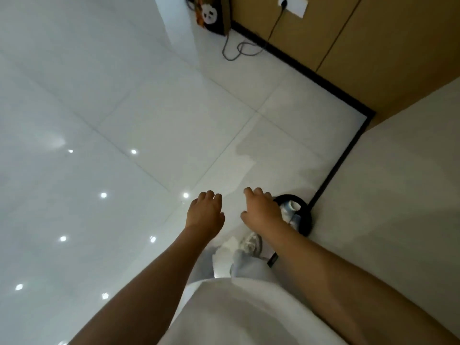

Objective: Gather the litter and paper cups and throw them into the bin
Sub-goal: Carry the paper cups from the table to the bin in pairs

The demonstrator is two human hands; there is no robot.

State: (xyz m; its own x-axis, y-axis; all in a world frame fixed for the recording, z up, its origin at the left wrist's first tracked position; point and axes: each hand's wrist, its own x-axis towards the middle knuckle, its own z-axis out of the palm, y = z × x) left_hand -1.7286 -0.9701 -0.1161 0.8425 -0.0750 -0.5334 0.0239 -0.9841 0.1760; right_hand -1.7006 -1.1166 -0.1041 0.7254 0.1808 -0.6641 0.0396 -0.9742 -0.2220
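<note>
Both grips hang over the floor [129, 115] holding nothing, the left hand [205, 212] and right hand [260, 210] with fingers loosely curled. Just beyond the right one sits the black bin [306, 215]; inside it a paper cup [291, 206] lies tilted, mouth pointing up and away from the grips.

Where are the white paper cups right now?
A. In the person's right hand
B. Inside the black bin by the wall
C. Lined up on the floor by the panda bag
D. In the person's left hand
B: the white paper cups lie inside the black bin next to the wall, while the left hand and right hand hang over the floor holding nothing.
</note>
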